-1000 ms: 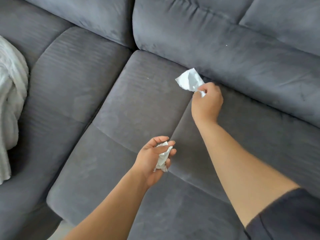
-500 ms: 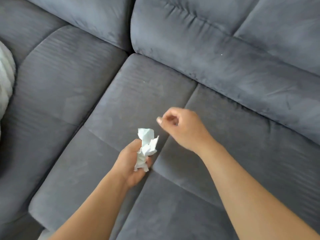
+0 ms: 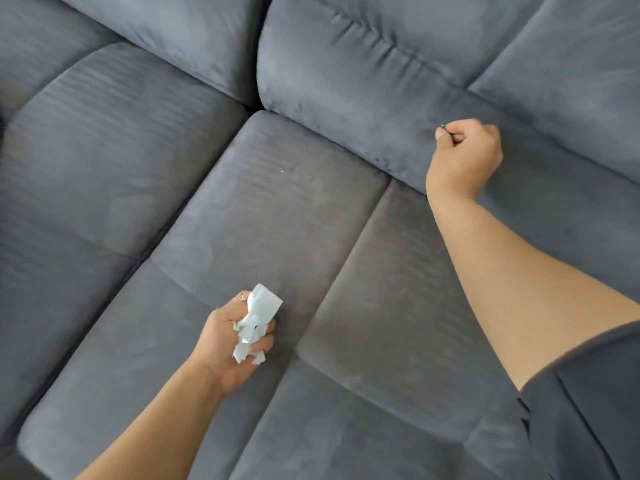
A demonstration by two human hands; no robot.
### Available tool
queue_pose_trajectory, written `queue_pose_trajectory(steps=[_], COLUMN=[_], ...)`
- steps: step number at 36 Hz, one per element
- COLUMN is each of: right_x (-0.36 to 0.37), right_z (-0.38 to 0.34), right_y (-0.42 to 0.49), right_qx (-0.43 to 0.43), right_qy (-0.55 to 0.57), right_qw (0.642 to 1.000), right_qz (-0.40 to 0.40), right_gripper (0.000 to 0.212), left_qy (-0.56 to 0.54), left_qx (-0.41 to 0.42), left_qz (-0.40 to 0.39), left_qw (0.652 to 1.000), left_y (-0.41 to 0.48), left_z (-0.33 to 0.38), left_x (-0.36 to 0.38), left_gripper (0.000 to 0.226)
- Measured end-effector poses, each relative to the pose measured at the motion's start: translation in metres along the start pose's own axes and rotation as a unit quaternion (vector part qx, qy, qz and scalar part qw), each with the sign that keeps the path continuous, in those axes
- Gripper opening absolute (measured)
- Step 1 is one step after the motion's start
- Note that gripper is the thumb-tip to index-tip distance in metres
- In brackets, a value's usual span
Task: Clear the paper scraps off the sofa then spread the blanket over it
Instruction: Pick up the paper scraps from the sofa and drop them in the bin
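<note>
Legible text: none. Paper scraps (image 3: 260, 306): plain white, with no print or marking that can be read. Sofa (image 3: 277, 220): grey upholstery, with no tag, label, brand or number that can be read.

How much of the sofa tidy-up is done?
Nearly the first half. No big scraps show on the grey fabric sofa. The left hand grips crumpled white paper scraps; the right hand pinches at a tiny speck on the backrest. Another white fleck is left on the seat. No blanket is in view, so spreading it remains.
</note>
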State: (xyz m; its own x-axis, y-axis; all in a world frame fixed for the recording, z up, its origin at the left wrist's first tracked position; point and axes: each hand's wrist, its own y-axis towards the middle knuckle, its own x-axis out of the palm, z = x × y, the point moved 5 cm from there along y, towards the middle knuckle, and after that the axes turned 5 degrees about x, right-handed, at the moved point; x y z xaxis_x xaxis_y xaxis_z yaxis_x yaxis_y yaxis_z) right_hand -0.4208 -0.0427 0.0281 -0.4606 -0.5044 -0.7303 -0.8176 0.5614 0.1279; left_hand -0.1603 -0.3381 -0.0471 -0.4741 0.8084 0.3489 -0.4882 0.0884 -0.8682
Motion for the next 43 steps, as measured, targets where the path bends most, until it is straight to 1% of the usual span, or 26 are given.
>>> queue_pose_trajectory(steps=[4, 6, 10, 13, 17, 19, 20, 22, 23, 25, 26, 28, 30, 34, 36, 37, 39, 41, 43], right_x=[0.003, 0.004, 0.007, 0.011, 0.013, 0.011, 0.014, 0.019, 0.024, 0.035, 0.043, 0.061, 0.083, 0.122, 0.138, 0.144, 0.152, 0.153, 0.151], right_z=[-0.001, -0.001, -0.001, -0.004, -0.01, -0.01, -0.013, -0.018, -0.02, -0.024, -0.027, -0.037, -0.05, -0.068, -0.068, -0.068, -0.072, -0.075, -0.075], right_y=[0.002, 0.003, 0.007, 0.006, 0.003, -0.006, -0.018, -0.056, -0.078, -0.113, -0.124, -0.133, -0.139, -0.132, -0.128, -0.127, -0.127, -0.128, -0.126], right_qx=[0.01, 0.012, 0.008, 0.008, 0.004, 0.0, -0.025, -0.092, -0.112, -0.121, -0.115, -0.066, -0.012, 0.026, 0.054, 0.047, 0.004, -0.018, -0.017], right_qy=[-0.002, 0.001, -0.025, -0.047, -0.079, -0.082, -0.072, -0.047, -0.034, -0.017, -0.005, 0.039, 0.083, 0.066, 0.04, 0.01, -0.047, -0.074, -0.088], right_qw=[1.0, 1.0, 0.999, 0.999, 0.997, 0.996, 0.995, 0.982, 0.972, 0.956, 0.953, 0.946, 0.932, 0.94, 0.942, 0.943, 0.943, 0.941, 0.944], right_qz=[0.008, 0.009, 0.019, 0.016, -0.004, -0.035, -0.067, -0.155, -0.203, -0.267, -0.281, -0.314, -0.352, -0.333, -0.33, -0.328, -0.331, -0.331, -0.317], right_gripper=[0.008, 0.007, 0.008, 0.012, 0.014, 0.014, 0.013, 0.01, 0.008, 0.009, 0.009, 0.014, 0.019, 0.023, 0.027, 0.027, 0.023, 0.016, 0.01], left_qy=[0.03, 0.021, 0.01, 0.019, 0.017, 0.024, 0.027, 0.034, 0.036, 0.037, 0.03, 0.011, -0.003, 0.029, 0.028, 0.025, 0.012, 0.0, 0.001], left_qx=[0.006, 0.0, -0.013, -0.016, -0.013, -0.019, -0.021, -0.028, -0.031, -0.039, -0.039, -0.033, -0.041, -0.044, -0.03, -0.025, -0.015, -0.006, 0.003], left_qz=[0.006, -0.004, -0.015, -0.007, -0.006, -0.01, -0.01, -0.008, -0.008, -0.01, -0.012, -0.012, -0.002, -0.001, -0.003, -0.003, -0.004, -0.001, -0.007], left_qw=[1.0, 1.0, 1.0, 1.0, 1.0, 0.999, 0.999, 0.999, 0.999, 0.999, 0.999, 0.999, 0.999, 0.999, 0.999, 0.999, 1.0, 1.0, 1.0], left_y=[0.005, 0.006, 0.008, 0.01, 0.012, 0.012, 0.011, 0.011, 0.011, 0.011, 0.011, 0.013, 0.015, 0.016, 0.017, 0.017, 0.018, 0.02, 0.022], left_z=[0.0, -0.002, -0.001, -0.002, -0.001, -0.002, -0.001, -0.001, -0.001, -0.001, -0.001, -0.002, -0.003, -0.005, -0.005, -0.005, -0.005, -0.006, -0.006], left_x=[0.0, 0.0, -0.001, -0.002, -0.003, -0.001, -0.001, -0.002, -0.003, 0.0, 0.001, 0.002, 0.002, -0.001, -0.004, -0.004, -0.004, -0.004, -0.001], left_gripper=[0.024, 0.024, 0.015, 0.019, 0.018, 0.016, 0.014, 0.011, 0.009, 0.005, 0.004, 0.017, 0.028, 0.024, 0.032, 0.035, 0.033, 0.024, 0.02])
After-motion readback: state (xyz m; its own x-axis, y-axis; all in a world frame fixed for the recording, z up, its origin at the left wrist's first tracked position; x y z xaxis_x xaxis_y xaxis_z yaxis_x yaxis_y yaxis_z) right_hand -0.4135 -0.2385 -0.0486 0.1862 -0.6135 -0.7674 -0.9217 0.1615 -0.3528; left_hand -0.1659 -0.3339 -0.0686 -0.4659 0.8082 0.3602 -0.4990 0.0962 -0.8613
